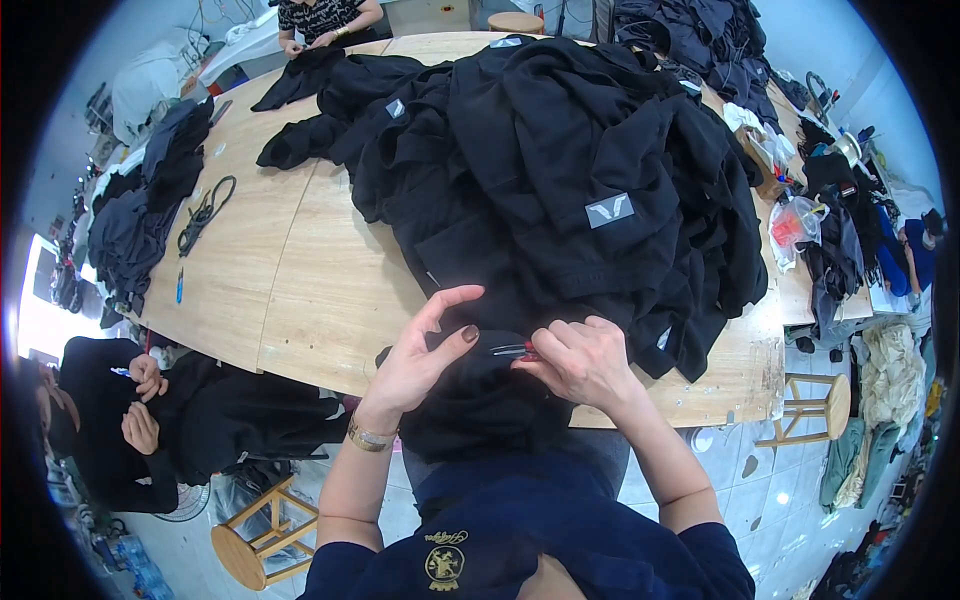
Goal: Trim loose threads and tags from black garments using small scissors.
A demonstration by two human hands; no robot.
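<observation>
In my right hand point(575, 355) is a pair of small thread snips point(510, 351) with red handles, its metal blades pointing left over black cloth. My left hand point(415, 360) is beside the blades, thumb and index finger spread wide apart; its other fingers are partly hidden. Below both hands, a black garment point(490, 400) hangs over the table's near edge toward my lap. A large heap of black garments point(560, 170) fills the table in front of me, with a light rectangular patch point(610, 210) on one of them.
On the wooden table point(320, 270) at left lie a coiled dark cord point(207, 215), a blue pen point(180, 287) and a dark clothes stack point(150, 220). One person point(325, 20) works across the table, another point(130, 420) at left. Wooden stools point(255, 540) stand on both sides.
</observation>
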